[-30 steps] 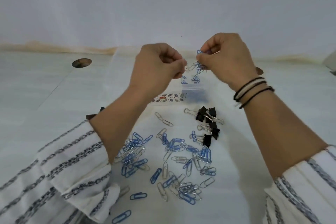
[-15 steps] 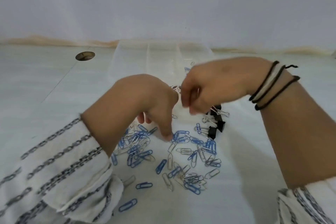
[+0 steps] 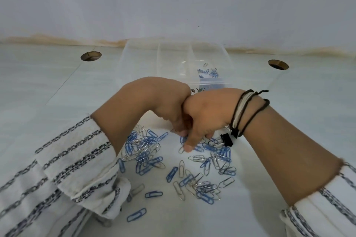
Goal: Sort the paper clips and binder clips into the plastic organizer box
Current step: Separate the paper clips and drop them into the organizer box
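Observation:
Blue and silver paper clips lie scattered on the white table, with another heap nearer to me. A black binder clip peeks out beside my right wrist. The clear plastic organizer box stands at the back, with a few paper clips in its right compartment. My left hand curls down over the pile, its fingertips hidden behind my right hand. My right hand reaches down onto the clips, its thumb tip pressing on the table among them, its fingers apart from the thumb.
Two round cable holes sit in the tabletop on either side of the box. A pale wall rises right behind the box. My striped sleeves cover the near left and right corners.
Both hands came down from above the box, where they held paper clips, to the pile on the table. The view tilted, so the box now shows behind them.

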Action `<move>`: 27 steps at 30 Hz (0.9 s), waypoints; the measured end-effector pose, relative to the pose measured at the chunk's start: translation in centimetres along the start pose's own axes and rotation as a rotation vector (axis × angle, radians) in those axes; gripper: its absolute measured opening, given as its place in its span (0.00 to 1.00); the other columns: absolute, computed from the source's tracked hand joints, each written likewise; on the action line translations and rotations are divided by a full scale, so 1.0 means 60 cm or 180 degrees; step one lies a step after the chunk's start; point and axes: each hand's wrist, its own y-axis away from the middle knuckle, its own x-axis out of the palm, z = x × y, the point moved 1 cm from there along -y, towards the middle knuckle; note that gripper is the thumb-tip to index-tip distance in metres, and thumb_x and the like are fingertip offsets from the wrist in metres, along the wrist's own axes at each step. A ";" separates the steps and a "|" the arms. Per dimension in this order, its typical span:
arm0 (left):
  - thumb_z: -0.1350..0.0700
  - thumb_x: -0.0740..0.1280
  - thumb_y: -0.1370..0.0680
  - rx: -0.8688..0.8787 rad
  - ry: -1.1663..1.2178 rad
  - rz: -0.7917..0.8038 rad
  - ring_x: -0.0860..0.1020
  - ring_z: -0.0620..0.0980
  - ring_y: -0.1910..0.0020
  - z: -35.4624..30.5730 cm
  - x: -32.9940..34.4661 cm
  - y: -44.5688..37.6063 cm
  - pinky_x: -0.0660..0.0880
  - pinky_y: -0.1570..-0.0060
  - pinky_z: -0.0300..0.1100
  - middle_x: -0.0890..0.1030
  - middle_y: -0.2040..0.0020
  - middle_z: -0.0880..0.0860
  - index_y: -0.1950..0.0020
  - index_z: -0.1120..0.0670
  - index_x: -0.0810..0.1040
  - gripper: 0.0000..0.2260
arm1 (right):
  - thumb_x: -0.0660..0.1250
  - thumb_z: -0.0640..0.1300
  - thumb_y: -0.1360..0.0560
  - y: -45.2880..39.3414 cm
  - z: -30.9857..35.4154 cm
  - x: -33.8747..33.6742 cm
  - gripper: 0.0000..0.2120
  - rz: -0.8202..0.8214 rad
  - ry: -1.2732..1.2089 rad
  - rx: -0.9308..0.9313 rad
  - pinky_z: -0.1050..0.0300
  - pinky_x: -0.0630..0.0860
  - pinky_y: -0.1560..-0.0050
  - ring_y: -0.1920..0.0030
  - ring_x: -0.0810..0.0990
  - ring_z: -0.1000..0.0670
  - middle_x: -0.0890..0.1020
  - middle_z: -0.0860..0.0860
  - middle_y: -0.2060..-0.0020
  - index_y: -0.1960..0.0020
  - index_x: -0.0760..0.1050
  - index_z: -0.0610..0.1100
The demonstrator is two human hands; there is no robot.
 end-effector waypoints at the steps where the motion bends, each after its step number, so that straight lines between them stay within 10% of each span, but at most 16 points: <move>1: 0.48 0.82 0.32 -0.0005 0.0129 0.0091 0.79 0.40 0.71 0.001 0.001 -0.002 0.76 0.69 0.36 0.83 0.70 0.44 0.62 0.47 0.85 0.08 | 0.80 0.54 0.32 -0.002 -0.001 0.000 0.18 0.0005 -0.0152 -0.0026 0.58 0.84 0.59 0.60 0.87 0.49 0.86 0.48 0.56 0.50 0.82 0.44; 8: 0.58 0.78 0.26 -0.0096 0.0506 0.0473 0.83 0.44 0.68 0.010 0.003 0.001 0.78 0.69 0.34 0.85 0.70 0.48 0.62 0.51 0.86 0.05 | 0.74 0.36 0.25 -0.010 -0.009 0.002 0.08 0.0043 -0.0479 -0.0169 0.64 0.80 0.68 0.71 0.82 0.56 0.82 0.50 0.64 0.60 0.77 0.44; 21: 0.61 0.77 0.31 -0.0272 0.0198 0.0451 0.82 0.49 0.69 0.011 0.003 0.012 0.80 0.67 0.37 0.84 0.68 0.52 0.63 0.54 0.84 0.05 | 0.74 0.42 0.28 0.006 -0.024 -0.012 0.03 -0.0049 -0.0099 -0.0157 0.65 0.75 0.70 0.72 0.83 0.57 0.83 0.52 0.70 0.55 0.81 0.44; 27: 0.61 0.73 0.26 0.0204 0.0749 -0.0156 0.81 0.44 0.70 0.013 -0.042 0.050 0.78 0.68 0.37 0.84 0.68 0.51 0.59 0.57 0.85 0.02 | 0.73 0.40 0.28 0.065 -0.077 -0.079 0.02 -0.1048 -0.0644 -0.0178 0.62 0.78 0.64 0.68 0.85 0.55 0.86 0.50 0.67 0.56 0.82 0.45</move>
